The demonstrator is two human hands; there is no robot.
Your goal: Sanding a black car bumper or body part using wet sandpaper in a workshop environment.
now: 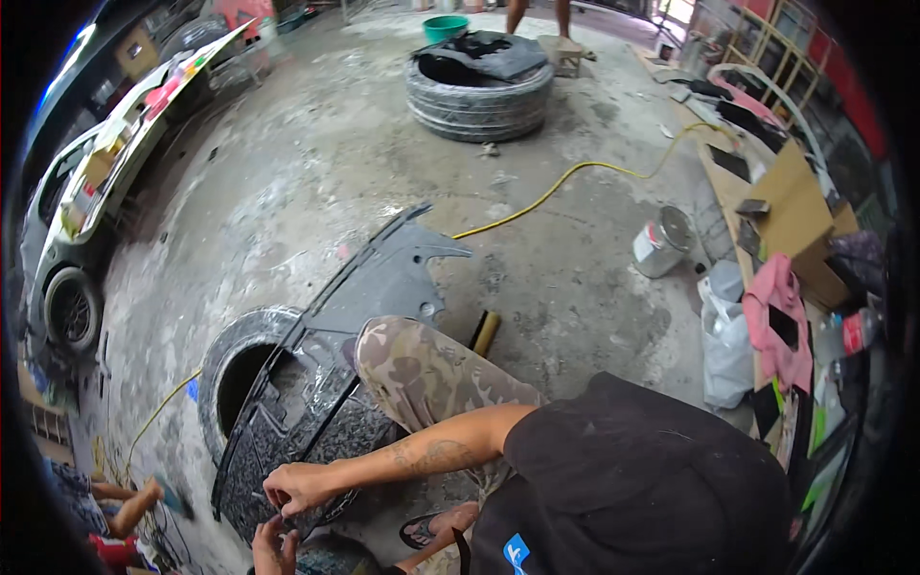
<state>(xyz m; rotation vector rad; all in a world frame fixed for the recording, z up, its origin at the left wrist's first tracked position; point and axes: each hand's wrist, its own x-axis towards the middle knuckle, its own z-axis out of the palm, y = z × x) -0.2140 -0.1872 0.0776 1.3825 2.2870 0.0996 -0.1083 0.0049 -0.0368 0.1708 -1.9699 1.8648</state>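
Both my hands meet near the lower left, close to the near end of a long dark car body panel (374,278). My right hand (299,487) reaches in from the right with its fingers bent into a pinch. Just below it, my left hand (273,548) has its thumb and fingers curled close to the right fingertips. Whatever lies between the fingers is too small to make out. The panel's near part looks black and speckled, its far part plain grey. It rests across a tyre (230,335), beside my camouflage-clad knee (422,369).
Ahead stands a wrapped tyre (479,107) with a dark panel on top, near a green basin (446,29). A yellow hose (575,171) crosses the floor. To the right are a metal can (661,241), plastic bag (725,359) and cardboard box (791,211). Another person's limb (129,513) shows lower left.
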